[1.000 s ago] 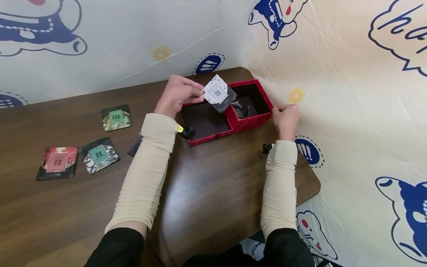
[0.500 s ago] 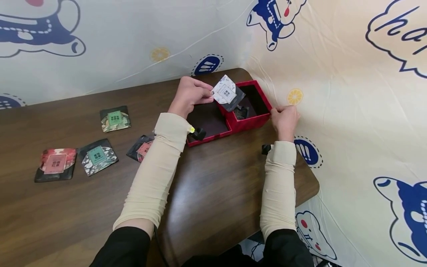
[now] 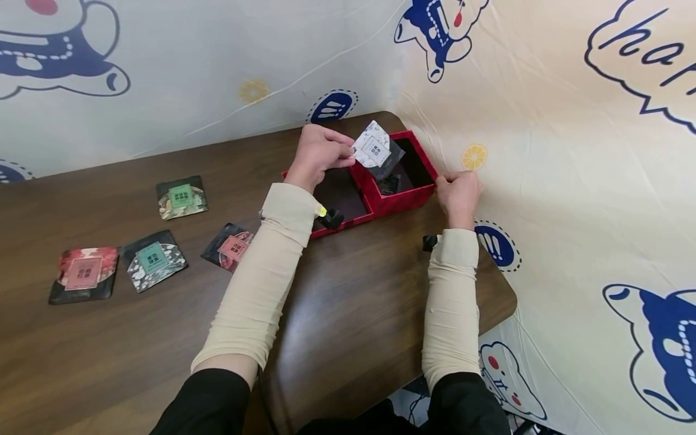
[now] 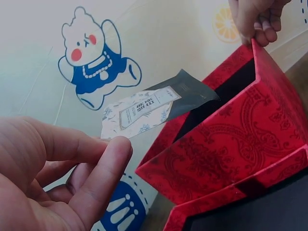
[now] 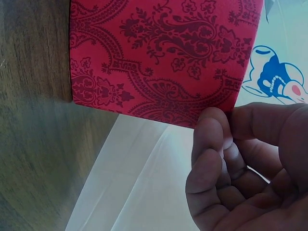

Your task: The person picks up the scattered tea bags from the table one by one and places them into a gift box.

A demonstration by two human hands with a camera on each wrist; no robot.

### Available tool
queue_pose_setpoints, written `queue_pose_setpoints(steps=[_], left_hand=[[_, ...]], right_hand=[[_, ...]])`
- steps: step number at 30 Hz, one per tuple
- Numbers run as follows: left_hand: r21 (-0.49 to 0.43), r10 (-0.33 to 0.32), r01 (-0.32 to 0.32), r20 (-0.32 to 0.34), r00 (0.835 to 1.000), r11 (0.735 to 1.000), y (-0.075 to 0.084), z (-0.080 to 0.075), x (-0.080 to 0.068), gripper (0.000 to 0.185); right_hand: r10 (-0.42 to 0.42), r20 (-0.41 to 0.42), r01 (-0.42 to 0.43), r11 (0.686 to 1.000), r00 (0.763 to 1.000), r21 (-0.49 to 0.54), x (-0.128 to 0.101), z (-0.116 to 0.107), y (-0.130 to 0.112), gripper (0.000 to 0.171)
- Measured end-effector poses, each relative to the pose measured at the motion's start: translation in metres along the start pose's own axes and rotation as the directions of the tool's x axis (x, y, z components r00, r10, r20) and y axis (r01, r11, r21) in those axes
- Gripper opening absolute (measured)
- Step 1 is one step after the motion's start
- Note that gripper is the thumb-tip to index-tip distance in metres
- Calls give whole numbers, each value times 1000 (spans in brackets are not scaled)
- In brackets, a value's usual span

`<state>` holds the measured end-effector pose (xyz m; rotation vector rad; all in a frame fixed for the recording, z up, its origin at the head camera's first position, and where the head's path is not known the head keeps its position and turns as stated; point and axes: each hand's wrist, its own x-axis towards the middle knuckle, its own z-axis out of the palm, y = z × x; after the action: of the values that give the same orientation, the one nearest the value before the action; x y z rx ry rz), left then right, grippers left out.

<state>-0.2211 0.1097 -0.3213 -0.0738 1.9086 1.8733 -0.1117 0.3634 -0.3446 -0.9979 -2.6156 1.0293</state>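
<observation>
Between thumb and fingertips my left hand (image 3: 322,154) pinches one corner of a flat sachet (image 3: 373,147), white-patterned at the held end and black at the other. The sachet is tilted over the deep part of an open red patterned box (image 3: 405,200); in the left wrist view its black end (image 4: 195,94) overlaps the box rim. My right hand (image 3: 459,192) pinches the box's near right corner, as the right wrist view shows on the red wall (image 5: 163,62). Inside the deep part lies another dark sachet (image 3: 388,184), partly hidden. The shallow part (image 3: 339,193) shows a dark floor.
Several sachets lie on the wooden table to the left: a green one (image 3: 182,197), a teal-labelled one (image 3: 154,260), a red one (image 3: 84,275) and a pink-labelled one (image 3: 228,246) partly behind my left sleeve. A printed cloth (image 3: 544,199) hangs close behind and right of the box.
My left hand has carried the sachet rightward, from the box's middle divider to over the deep part. The pink-labelled sachet has come out from behind my left sleeve. My right hand keeps its hold.
</observation>
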Motion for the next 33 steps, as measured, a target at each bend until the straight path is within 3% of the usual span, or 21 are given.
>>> queue_pose_setpoints(steps=[7,11,17,24,30,33], left_hand=[[15,-4,4,32,999,1000,4,13,1,19],[54,13,-13,9,1000,998,4,19,1,18],[206,46,-38,-33,998,978,5,35,1,19],[431,110,-77,-52,993,899,5,47,6,18],[566,148,-113,-15,989,817,5,53,11,15],[649,188,-150,11,982,746,5,56,12,16]], right_hand=[[11,-6,-11,1000,1000,5,1,0,-1,28],[-1,-4,1,1000,1000,0,0,0,-1,28],[-9,-17,9,999,1000,-31,0,-1,0,30],[-43,-34,41,998,998,-43,0,0,1,29],[-57,-52,54,997,997,-53,1,1,2,30],[-45,-35,44,998,998,-35,1,1,2,29]])
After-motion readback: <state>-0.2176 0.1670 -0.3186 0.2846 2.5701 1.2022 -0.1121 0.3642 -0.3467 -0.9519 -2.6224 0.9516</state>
